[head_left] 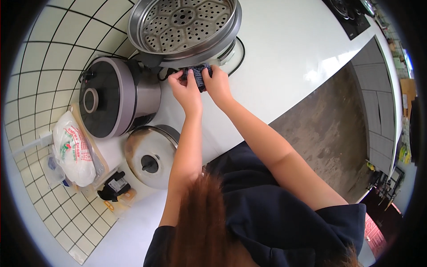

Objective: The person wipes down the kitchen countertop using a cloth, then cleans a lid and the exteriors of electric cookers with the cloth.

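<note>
A bunched dark blue-grey cloth point(198, 76) is pinched between both hands. On its left side, the thumb and fingers of my left hand point(187, 90) grip it. My right hand point(217, 84) grips the other side. Just beyond the hands stands a round metal steamer point(186, 26) with a perforated steaming plate inside and a dark side handle point(150, 60). The hands are close to its near rim; whether the cloth touches the pot or the counter cannot be seen. A black cord point(244, 50) curves beside the steamer.
An electric pressure cooker point(143, 90) stands left of my hands, by the tiled wall point(50, 80). Nearer me lies a metal pot lid point(146, 170) with a black knob. Left are a white plastic bag point(74, 150) and a black package point(115, 185). A black cooktop point(350, 20) is at the far right.
</note>
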Available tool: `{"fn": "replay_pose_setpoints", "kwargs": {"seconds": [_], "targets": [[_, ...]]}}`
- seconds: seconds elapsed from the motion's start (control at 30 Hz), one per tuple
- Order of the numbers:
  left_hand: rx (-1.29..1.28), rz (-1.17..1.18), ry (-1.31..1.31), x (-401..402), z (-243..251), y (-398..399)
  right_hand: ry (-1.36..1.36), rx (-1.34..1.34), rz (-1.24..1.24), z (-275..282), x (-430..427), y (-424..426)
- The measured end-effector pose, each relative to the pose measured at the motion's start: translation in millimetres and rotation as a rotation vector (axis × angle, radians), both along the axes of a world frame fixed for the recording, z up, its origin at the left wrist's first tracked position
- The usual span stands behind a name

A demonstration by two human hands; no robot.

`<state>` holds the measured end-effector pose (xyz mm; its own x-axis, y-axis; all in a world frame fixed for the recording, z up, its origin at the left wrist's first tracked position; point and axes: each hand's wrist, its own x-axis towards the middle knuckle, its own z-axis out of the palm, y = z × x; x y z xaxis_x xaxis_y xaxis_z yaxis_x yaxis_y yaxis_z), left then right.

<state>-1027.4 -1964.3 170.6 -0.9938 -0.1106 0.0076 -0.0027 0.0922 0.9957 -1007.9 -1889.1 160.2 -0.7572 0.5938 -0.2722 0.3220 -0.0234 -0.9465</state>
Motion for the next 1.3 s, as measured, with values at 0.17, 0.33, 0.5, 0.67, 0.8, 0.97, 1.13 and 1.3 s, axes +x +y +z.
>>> {"fn": "replay_pose_setpoints", "kwargs": {"seconds": [0.17, 0.33, 0.5, 0.67, 0.8, 0.97, 1.13, 1.3], "targets": [[-0.087, 0.020, -0.084, -13.6, -42.2, -14.1, -0.055, -0.035, 0.009, -42.2, -5.7, -9.4], [-0.154, 0.004, -0.278, -34.0, -66.4, -17.7, -0.129, 0.032, 0.085, -73.9, -16.1, -5.6], [0.032, 0.025, -0.339, -19.4, -39.5, -12.4, -0.133, -0.189, 0.026, -38.3, -2.4, 0.6], [0.189, 0.013, -0.269, -7.6, -18.4, -1.4, 0.006, 0.064, 0.016, -15.7, 5.8, 8.7], [0.157, 0.012, -0.239, -8.2, -26.6, 1.8, -0.093, 0.095, -0.002, -22.4, 0.2, 6.0], [-0.004, -0.012, -0.280, -18.2, -55.9, -2.2, -0.197, 0.034, -0.041, -67.5, -10.6, -2.6], [0.066, 0.051, -0.371, -21.3, -62.6, 2.1, -0.217, -0.081, -0.016, -79.7, -11.5, 2.9], [0.157, 0.042, -0.359, -10.2, -35.9, 1.1, -0.036, 0.054, -0.070, -31.8, 0.8, 7.0]]}}
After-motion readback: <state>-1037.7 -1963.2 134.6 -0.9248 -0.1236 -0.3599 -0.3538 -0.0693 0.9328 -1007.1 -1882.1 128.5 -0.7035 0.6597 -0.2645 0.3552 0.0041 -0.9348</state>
